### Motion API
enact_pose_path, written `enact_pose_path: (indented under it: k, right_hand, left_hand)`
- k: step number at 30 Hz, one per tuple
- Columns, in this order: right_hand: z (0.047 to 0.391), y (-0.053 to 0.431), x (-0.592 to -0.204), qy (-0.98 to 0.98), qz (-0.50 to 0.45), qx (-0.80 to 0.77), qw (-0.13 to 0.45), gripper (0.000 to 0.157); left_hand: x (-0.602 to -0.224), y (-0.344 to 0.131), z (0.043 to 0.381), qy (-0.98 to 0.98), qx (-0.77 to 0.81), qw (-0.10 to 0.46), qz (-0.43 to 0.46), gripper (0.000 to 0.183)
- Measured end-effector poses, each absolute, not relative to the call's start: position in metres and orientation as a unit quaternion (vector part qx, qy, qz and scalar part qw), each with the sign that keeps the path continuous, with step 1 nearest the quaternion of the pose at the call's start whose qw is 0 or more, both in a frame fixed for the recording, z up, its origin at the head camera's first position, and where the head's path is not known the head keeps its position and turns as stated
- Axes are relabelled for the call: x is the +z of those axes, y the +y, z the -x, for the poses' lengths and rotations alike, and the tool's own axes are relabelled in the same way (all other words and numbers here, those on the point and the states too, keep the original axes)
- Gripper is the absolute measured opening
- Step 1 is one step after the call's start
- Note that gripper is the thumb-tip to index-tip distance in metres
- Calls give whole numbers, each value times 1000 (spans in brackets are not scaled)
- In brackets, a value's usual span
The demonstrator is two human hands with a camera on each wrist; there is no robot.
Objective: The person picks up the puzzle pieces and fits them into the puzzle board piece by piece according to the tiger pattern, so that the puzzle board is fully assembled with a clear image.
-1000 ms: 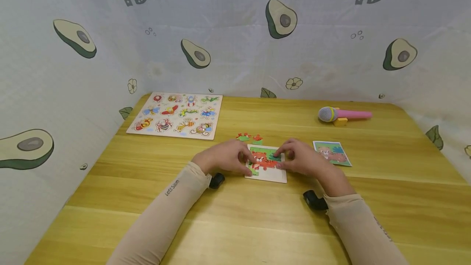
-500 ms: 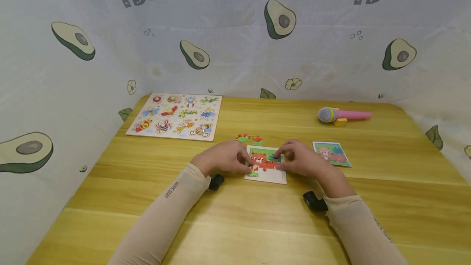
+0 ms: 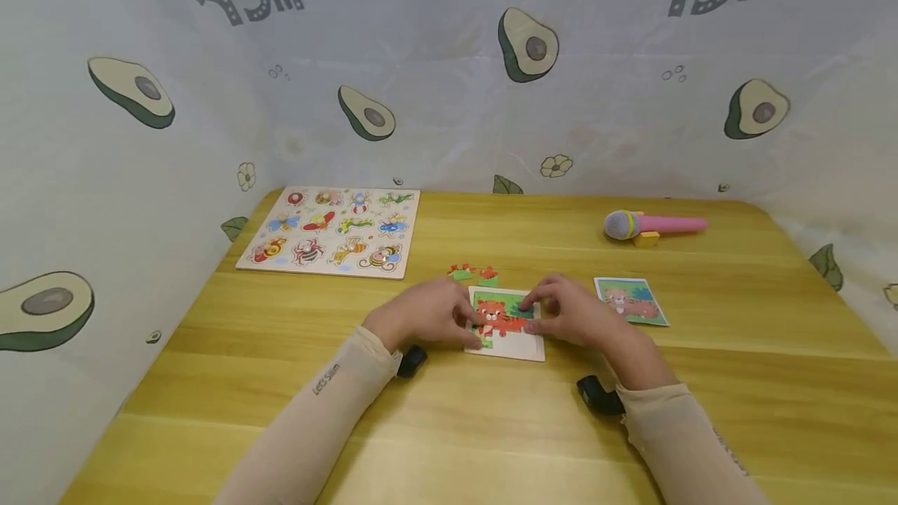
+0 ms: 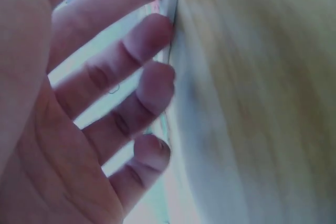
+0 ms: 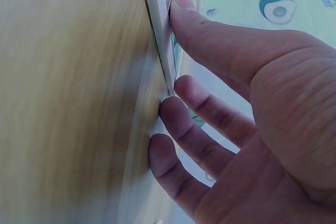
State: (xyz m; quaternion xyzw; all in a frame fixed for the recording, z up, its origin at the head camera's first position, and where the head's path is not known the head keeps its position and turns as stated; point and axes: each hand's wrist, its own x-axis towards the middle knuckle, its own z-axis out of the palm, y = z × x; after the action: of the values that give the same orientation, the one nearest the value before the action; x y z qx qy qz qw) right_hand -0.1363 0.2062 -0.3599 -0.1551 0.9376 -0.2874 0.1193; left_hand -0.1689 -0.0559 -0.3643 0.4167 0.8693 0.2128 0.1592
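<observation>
In the head view a small jigsaw board [image 3: 519, 347] lies mid-table, showing an orange tiger on green; its lower right part is bare pale wood. My left hand [image 3: 431, 314] touches the board's left side, index finger and thumb on the pieces by the tiger's face and lower left corner. From the right, my right hand [image 3: 571, 312] rests its index fingertip on the dark green bush and its thumb near the tiger's rear. Both wrist views show the other fingers loosely bent near the tabletop and the board's edge. Loose jigsaw pieces [image 3: 461, 273] lie just behind the board.
A pegged insect puzzle board [image 3: 330, 232] lies at the back left. To the right of my right hand is a picture card [image 3: 631, 302] of the tiger. Farther back, a pink toy microphone [image 3: 666, 224] rests on a yellow block [image 3: 646, 239]. A printed curtain [image 3: 449, 139] surrounds the table.
The whole scene sits slightly lower in the head view, as the camera has tilted up. Both hands keep nearly the same place on the jigsaw board, with only slight finger shifts.
</observation>
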Motion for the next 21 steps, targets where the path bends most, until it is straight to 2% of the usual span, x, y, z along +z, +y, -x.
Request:
enact_pose_path:
  k: [5,13,21]
  right_hand:
    - [134,206,-360,938,161,-282,117,20]
    - [134,206,-361,939,165,-279,115,20]
    - [136,207,-362,940,163,-278,113,20]
  left_hand:
    - [-360,-52,164,883,189,146,-404,30]
    - [-357,-49,160,892,184,158,-382,27]
    - [-359,-47,159,892,154,119,-409,32]
